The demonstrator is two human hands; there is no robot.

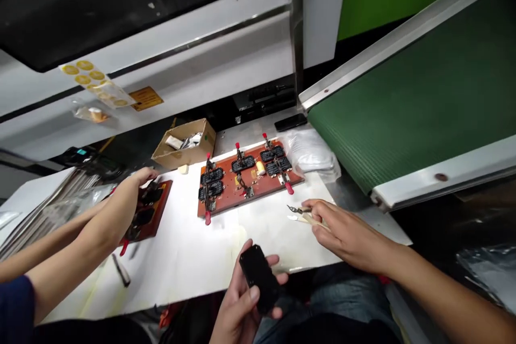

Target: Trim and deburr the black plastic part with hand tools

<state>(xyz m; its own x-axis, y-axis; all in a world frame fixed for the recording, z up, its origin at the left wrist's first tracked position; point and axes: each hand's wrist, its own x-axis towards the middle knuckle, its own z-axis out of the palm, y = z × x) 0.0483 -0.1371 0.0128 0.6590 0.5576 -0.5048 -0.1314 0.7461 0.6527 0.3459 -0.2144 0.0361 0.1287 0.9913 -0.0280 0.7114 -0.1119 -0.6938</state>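
Your left hand [242, 306] is clamped around a black part [258, 278]. Your right hand [342, 231] rests on the white table [189, 258], fingers pinching tweezers [300, 214].

The left hand [242, 306] is covering the lower end of a black part [258, 278], and its wrist is running off the bottom edge. A co-worker's forearms [72, 242], at nine o'clock, are hiding much of a second red fixture board [155, 215]. Writing on the orange label [145, 98], at eleven o'clock, is reading too small.
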